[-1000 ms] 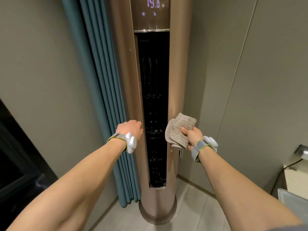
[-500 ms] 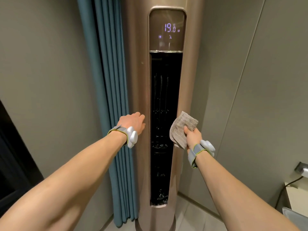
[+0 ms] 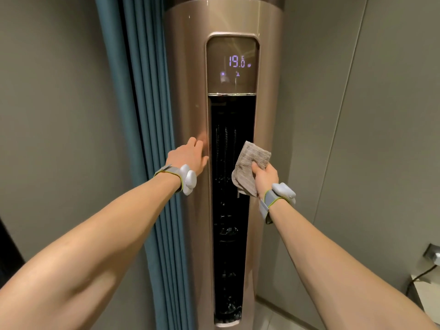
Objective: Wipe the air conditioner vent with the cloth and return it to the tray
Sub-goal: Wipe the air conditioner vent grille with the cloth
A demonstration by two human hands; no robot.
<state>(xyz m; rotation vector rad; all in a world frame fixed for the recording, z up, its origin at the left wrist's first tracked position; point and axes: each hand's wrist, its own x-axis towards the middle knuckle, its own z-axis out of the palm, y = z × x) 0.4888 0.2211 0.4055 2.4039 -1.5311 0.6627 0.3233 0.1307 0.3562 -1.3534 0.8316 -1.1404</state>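
A tall rose-gold air conditioner point(image 3: 190, 96) stands in the corner, with a long dark vent slot point(image 3: 232, 234) down its front and a display reading 19.0 above it. My right hand point(image 3: 264, 177) grips a folded grey-brown cloth point(image 3: 250, 163) and holds it against the right edge of the vent, about a third of the way down. My left hand point(image 3: 188, 156) rests flat on the casing just left of the vent, fingers apart, holding nothing. The tray is out of view.
Teal curtains point(image 3: 142, 139) hang left of the unit. Grey wall panels run on both sides. At the lower right a wall socket point(image 3: 432, 254) with a black cable sits above a pale surface point(image 3: 426, 290).
My view has tilted upward, bringing the display fully into sight. Both hands have risen along the unit, the cloth moving up the right edge of the vent.
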